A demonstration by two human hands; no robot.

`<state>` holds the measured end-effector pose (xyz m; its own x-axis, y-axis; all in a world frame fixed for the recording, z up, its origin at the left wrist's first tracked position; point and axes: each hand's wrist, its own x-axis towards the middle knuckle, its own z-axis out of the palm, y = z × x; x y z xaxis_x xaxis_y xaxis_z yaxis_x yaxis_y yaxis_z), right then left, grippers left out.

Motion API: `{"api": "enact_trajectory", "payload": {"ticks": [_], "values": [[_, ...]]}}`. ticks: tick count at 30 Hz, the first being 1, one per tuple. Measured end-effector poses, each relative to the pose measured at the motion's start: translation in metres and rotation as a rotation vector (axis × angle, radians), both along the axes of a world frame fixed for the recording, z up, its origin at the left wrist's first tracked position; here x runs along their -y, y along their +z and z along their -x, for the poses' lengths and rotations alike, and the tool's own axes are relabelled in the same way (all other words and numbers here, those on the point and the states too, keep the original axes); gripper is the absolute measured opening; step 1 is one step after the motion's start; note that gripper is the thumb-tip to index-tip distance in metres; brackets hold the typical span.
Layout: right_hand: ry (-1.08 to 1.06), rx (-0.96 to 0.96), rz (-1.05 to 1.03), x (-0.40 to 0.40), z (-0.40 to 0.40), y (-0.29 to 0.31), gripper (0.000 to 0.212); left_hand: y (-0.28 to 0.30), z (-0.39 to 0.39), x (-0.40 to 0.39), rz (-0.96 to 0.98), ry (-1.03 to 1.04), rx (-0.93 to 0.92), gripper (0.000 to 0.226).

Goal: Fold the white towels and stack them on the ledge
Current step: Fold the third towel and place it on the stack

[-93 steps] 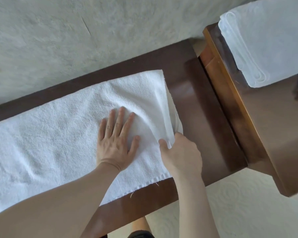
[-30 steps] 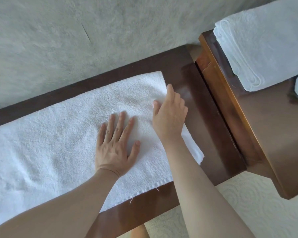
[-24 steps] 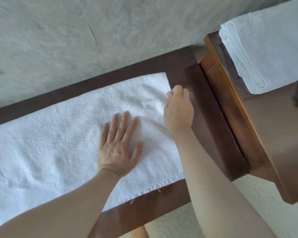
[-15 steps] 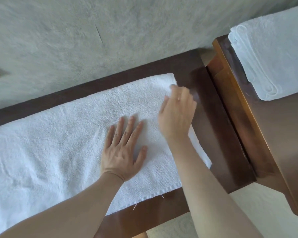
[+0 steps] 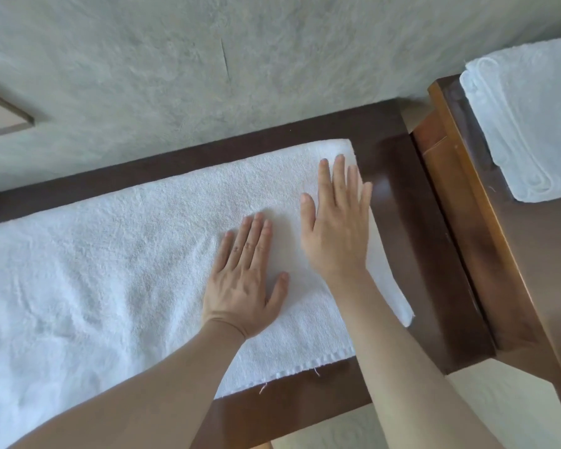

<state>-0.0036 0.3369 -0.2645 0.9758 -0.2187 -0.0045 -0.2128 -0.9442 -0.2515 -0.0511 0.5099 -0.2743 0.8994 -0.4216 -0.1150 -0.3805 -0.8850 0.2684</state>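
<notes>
Dark wooden bench [image 5: 399, 163] carries white towel [image 5: 110, 254], flattened lengthwise.

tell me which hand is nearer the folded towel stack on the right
Right. The right hand lies flat at the spread towel's right end, closer to the folded stack. The left hand presses the towel further left.

Grey textured wall [image 5: 208, 59]; perhaps a frame [image 5: 0, 115].
</notes>
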Motion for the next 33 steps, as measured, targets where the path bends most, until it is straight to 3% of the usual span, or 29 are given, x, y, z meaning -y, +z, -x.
{"api": "enact_trajectory", "payload": {"ticks": [4,14,17,20,23,27,30,33], "values": [[0.255,-0.17,0.081,-0.019,0.074,-0.006,0.059,0.003,0.0,0.001,0.046,0.022,-0.032,0.072],[-0.078,-0.219,0.15,0.016,0.091,0.004,0.063,0.011,0.004,-0.004,0.07,-0.025,-0.067,0.072],[0.047,-0.165,0.135,-0.012,0.1,0.005,0.062,0.015,0.022,-0.012,0.208,-0.027,-0.048,0.065],[0.236,-0.145,0.118,-0.014,0.12,-0.003,0.061,0.008,0.039,-0.044,0.021,0.055,-0.01,0.066],[0.17,-0.164,0.121,-0.006,0.122,-0.006,0.064,0.003,0.045,-0.077,-0.114,0.1,-0.015,0.072],[0.018,-0.15,0.072,-0.035,0.113,0.0,0.067,0.001,0.044,-0.074,-0.109,0.116,0.009,0.076],[0.193,-0.063,-0.017,-0.074,0.091,0.002,0.063,-0.002,0.045,-0.075,-0.099,0.134,0.008,0.081],[0.397,-0.053,0.037,-0.094,0.068,-0.003,0.057,-0.003,0.043,-0.077,-0.103,0.136,0.003,0.081]]}}
